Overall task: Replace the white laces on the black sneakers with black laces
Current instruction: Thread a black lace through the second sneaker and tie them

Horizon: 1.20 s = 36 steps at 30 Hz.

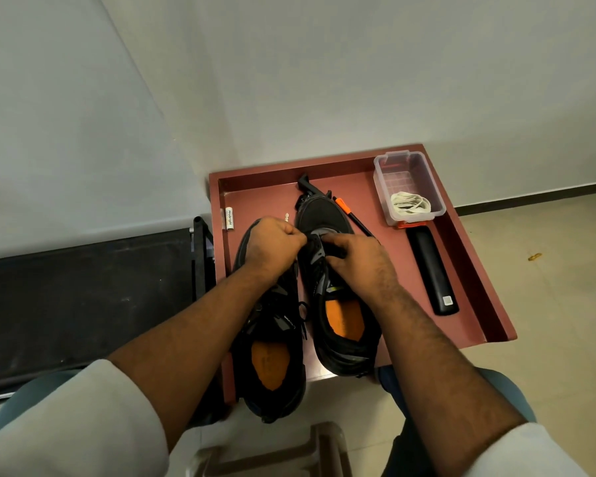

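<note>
"Heybright" on white tube (230,218)

The red-brown surface (386,173) carries two black sneakers (338,297) at centre, a clear box (408,187) at two o'clock, a black bar (432,270) at three, white batteries (230,218) at ten.

We see two sneakers side by side on the tray (468,270), the left sneaker (272,339) nearer us than the right sneaker (334,297). Both hands meet over the right sneaker's forepart, left hand (272,246) beside right hand (358,259). Behind and to the right stands a container (430,187) holding coiled laces (410,203); before it lies a long handle (432,270). Left of the sneakers lies a small tube (230,218).
</note>
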{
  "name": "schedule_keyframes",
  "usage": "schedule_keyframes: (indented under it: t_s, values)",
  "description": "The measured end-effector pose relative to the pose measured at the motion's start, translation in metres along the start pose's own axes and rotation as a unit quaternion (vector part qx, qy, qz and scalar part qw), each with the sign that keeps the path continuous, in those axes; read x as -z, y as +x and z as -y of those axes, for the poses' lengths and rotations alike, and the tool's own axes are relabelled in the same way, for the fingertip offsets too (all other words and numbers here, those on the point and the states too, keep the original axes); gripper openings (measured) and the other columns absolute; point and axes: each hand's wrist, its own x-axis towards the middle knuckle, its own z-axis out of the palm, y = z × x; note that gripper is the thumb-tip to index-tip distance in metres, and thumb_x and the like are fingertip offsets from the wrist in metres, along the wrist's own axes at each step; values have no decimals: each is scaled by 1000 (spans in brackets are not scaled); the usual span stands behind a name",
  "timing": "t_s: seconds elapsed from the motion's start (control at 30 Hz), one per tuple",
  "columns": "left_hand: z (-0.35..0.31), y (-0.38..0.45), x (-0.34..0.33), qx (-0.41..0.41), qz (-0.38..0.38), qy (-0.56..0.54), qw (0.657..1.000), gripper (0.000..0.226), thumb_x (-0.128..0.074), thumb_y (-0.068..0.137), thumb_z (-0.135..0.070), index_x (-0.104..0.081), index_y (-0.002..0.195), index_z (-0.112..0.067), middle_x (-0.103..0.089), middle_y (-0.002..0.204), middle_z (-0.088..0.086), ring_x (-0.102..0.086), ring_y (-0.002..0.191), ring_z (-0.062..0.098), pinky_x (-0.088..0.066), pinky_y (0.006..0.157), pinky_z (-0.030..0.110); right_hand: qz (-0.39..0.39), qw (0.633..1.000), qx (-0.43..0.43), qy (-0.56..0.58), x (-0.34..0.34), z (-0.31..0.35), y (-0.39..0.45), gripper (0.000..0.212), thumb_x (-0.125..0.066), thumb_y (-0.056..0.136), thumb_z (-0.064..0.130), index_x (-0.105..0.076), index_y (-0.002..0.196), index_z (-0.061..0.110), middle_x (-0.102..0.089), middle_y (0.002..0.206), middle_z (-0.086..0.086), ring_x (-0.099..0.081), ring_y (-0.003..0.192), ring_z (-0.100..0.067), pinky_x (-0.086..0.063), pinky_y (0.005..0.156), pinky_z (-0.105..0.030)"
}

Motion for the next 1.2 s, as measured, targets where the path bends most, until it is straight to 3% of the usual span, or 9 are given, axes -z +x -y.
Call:
schedule_keyframes:
  t_s: [0.23,0.4,0.53,0.63,0.83,0.9,0.97,1.03,1.2]
  values:
    - [-6,4,-3,11,18,9,1000,15,-71,84,-14,-74,71,-19,-74,76,5,-69,70,17,-55,60,24,11,1000,-10,-13,-1,-1,0,42,-68,88,28,-61,130,29,-64,130,9,-58,120,-12,-49,101,-34]
    - [-13,10,-5,10,48,49,998,10,-72,81,-9,-76,81,0,-74,83,16,-71,81,30,-60,76,42,19,1000,-19,-10,-3,1,1,44,-68,88,27,-60,130,31,-64,129,7,-59,120,-15,-50,99,-36]
    - [-25,21,1,-27,127,140,982,18,-74,84,-16,-73,85,2,-73,86,15,-68,77,27,-59,79,40,13,999,-26,-12,-5,7,6,41,-62,89,18,-63,126,35,-68,120,4,-63,110,-21,-54,90,-37]
    - [-27,27,4,-65,143,184,970,18,-77,82,-20,-72,81,-2,-73,82,10,-69,81,26,-58,80,41,-6,998,-53,-20,-2,14,16,31,-60,89,13,-70,115,27,-71,103,-1,-65,95,-24,-54,78,-34]
    - [-27,32,4,-75,168,225,957,19,-77,83,-24,-72,86,-6,-72,87,5,-68,86,21,-55,88,42,-18,996,-85,21,-4,15,19,17,-60,91,18,-74,98,22,-70,92,-1,-64,85,-22,-50,70,-29]
    - [-24,25,6,-78,162,229,957,27,-77,82,-32,-69,96,-11,-69,97,5,-66,91,21,-55,88,44,-1,996,-87,-1,-6,16,22,14,-57,93,19,-71,95,19,-67,94,-4,-63,87,-26,-49,70,-30]
    - [-19,6,7,-107,127,283,945,49,-74,79,-46,-61,120,-21,-57,121,5,-57,109,24,-50,96,47,24,996,-85,-13,-8,16,26,13,-55,92,16,-67,97,15,-64,101,-8,-62,91,-28,-47,70,-31]
    - [-15,-20,9,-137,84,329,931,57,-70,78,-55,-54,127,-32,-45,134,3,-43,124,27,-40,104,50,45,996,-75,-12,-8,16,29,13,-53,91,11,-65,95,12,-61,102,-9,-60,91,-28,-43,70,-30]
    - [-15,-54,7,-127,22,383,915,30,-65,79,-59,-72,93,-33,-50,119,-3,-42,117,21,-32,93,42,113,991,-65,-2,6,22,26,13,-50,92,5,-61,87,10,-60,87,-7,-55,80,-20,-36,55,-24]
